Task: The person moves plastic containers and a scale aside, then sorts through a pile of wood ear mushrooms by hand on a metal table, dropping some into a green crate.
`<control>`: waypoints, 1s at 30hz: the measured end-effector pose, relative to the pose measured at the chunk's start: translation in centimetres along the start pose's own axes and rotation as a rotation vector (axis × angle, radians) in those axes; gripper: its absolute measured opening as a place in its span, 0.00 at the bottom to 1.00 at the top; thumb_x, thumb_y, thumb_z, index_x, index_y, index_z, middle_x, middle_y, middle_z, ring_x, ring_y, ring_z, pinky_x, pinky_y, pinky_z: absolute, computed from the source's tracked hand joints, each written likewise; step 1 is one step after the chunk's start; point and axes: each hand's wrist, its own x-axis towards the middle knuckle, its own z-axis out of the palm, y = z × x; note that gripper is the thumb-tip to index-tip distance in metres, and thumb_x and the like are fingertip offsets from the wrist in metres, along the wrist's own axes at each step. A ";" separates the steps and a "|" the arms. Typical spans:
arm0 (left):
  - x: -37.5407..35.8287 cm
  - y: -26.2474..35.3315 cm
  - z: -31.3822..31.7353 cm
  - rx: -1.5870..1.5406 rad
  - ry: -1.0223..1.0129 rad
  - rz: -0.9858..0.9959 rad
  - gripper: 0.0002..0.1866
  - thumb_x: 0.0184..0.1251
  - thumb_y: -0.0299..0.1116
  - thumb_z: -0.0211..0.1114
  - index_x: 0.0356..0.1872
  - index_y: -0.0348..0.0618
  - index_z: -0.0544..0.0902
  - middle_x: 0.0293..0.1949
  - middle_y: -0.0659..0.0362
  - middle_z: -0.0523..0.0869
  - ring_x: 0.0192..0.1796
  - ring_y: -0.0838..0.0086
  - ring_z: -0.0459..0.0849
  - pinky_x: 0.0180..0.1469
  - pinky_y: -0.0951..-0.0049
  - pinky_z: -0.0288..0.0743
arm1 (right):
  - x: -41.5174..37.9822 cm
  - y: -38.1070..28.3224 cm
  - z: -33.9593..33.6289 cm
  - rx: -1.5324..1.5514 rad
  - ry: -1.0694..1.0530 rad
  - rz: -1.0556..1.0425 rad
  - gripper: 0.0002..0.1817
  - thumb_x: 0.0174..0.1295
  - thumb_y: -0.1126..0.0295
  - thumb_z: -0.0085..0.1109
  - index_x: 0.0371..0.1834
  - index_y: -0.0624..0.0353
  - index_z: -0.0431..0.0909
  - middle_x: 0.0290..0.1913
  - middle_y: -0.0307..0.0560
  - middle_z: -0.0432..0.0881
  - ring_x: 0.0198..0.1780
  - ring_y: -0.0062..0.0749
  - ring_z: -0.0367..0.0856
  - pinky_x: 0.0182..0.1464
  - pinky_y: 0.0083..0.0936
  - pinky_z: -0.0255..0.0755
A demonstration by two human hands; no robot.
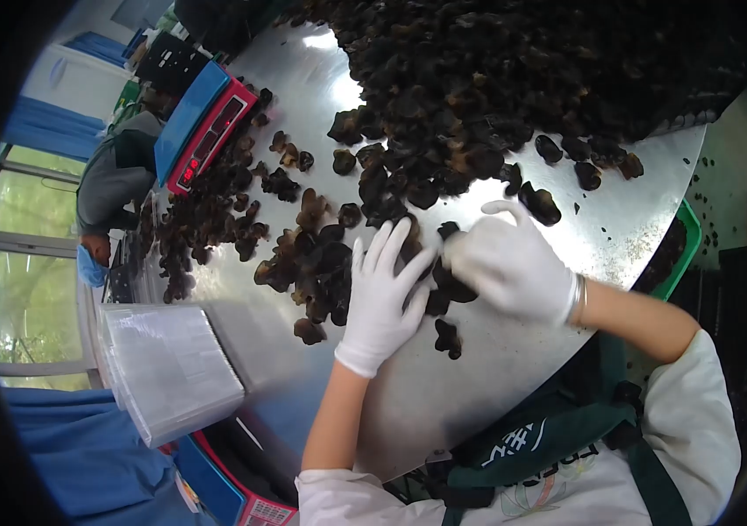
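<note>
Both of my hands wear white gloves over a metal table strewn with dark, wrinkled fungus pieces. My left hand (384,298) rests with its fingers spread on a small cluster of dark pieces (316,267). Close on its right, my right hand (514,263) has its fingers curled above some dark pieces (451,285); its fingertips are blurred, and what they hold, if anything, cannot be made out. A single small piece (448,338) lies on the metal below the two hands.
A large dark heap (514,70) covers the table's (496,359) far side. A red and blue scale (207,131) and stacked clear plastic containers (172,368) stand on the left. A green-rimmed basket (692,250) is beyond the right edge. A person (119,184) bends at the upper left.
</note>
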 end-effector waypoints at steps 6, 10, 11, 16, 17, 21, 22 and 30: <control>-5.7 -0.1 -1.8 0.101 0.093 -0.220 0.10 0.56 0.25 0.67 0.39 0.48 0.87 0.62 0.54 0.79 0.71 0.51 0.69 0.76 0.44 0.55 | 5.7 6.3 1.6 -0.178 -0.041 0.204 0.15 0.58 0.72 0.64 0.50 0.57 0.83 0.46 0.45 0.81 0.53 0.43 0.78 0.55 0.36 0.75; -7.0 0.4 -2.8 0.032 0.191 -0.274 0.10 0.56 0.24 0.67 0.39 0.45 0.87 0.61 0.54 0.80 0.70 0.52 0.70 0.75 0.49 0.57 | 2.8 4.6 -1.8 0.267 -0.031 0.311 0.15 0.57 0.72 0.65 0.49 0.58 0.83 0.48 0.46 0.83 0.54 0.43 0.80 0.56 0.33 0.75; -7.0 0.6 -2.9 0.031 0.191 -0.250 0.12 0.55 0.23 0.67 0.41 0.44 0.87 0.61 0.53 0.80 0.69 0.52 0.72 0.75 0.48 0.57 | 0.9 3.6 -4.1 0.187 0.112 0.200 0.15 0.60 0.72 0.60 0.51 0.53 0.83 0.49 0.46 0.82 0.54 0.41 0.79 0.59 0.33 0.73; -4.5 0.0 -2.1 -0.102 0.225 -0.170 0.13 0.58 0.20 0.65 0.45 0.39 0.86 0.61 0.51 0.80 0.68 0.53 0.73 0.73 0.54 0.63 | -14.7 5.7 -11.4 -0.227 1.263 0.249 0.18 0.70 0.82 0.57 0.63 0.66 0.75 0.62 0.51 0.79 0.61 0.37 0.79 0.64 0.33 0.72; -3.4 -0.4 -1.9 -0.134 0.235 -0.156 0.13 0.58 0.20 0.64 0.46 0.39 0.86 0.61 0.51 0.80 0.68 0.53 0.74 0.72 0.56 0.64 | -19.2 6.9 -13.8 -0.647 0.996 0.500 0.24 0.68 0.80 0.59 0.68 0.65 0.71 0.65 0.52 0.77 0.62 0.42 0.78 0.67 0.35 0.70; 2.6 -2.1 0.0 -0.112 0.275 -0.126 0.21 0.66 0.27 0.64 0.61 0.38 0.78 0.65 0.46 0.74 0.69 0.49 0.71 0.71 0.60 0.64 | -25.3 9.1 -13.1 -0.816 0.551 0.839 0.28 0.66 0.73 0.61 0.70 0.60 0.71 0.72 0.58 0.69 0.74 0.50 0.65 0.76 0.41 0.56; 3.6 -2.4 0.8 -0.051 0.248 -0.111 0.25 0.68 0.32 0.63 0.65 0.38 0.75 0.68 0.44 0.72 0.71 0.49 0.69 0.72 0.60 0.63 | -21.4 6.7 -12.6 -0.725 0.529 0.723 0.28 0.65 0.73 0.60 0.70 0.59 0.71 0.73 0.57 0.69 0.75 0.49 0.64 0.77 0.40 0.53; -0.9 1.5 0.0 0.151 -0.114 -0.173 0.36 0.62 0.48 0.70 0.73 0.56 0.71 0.80 0.40 0.50 0.78 0.31 0.46 0.76 0.32 0.37 | -3.9 -0.1 -1.1 -0.306 0.234 0.322 0.26 0.53 0.58 0.68 0.55 0.55 0.76 0.54 0.56 0.71 0.54 0.54 0.68 0.55 0.47 0.65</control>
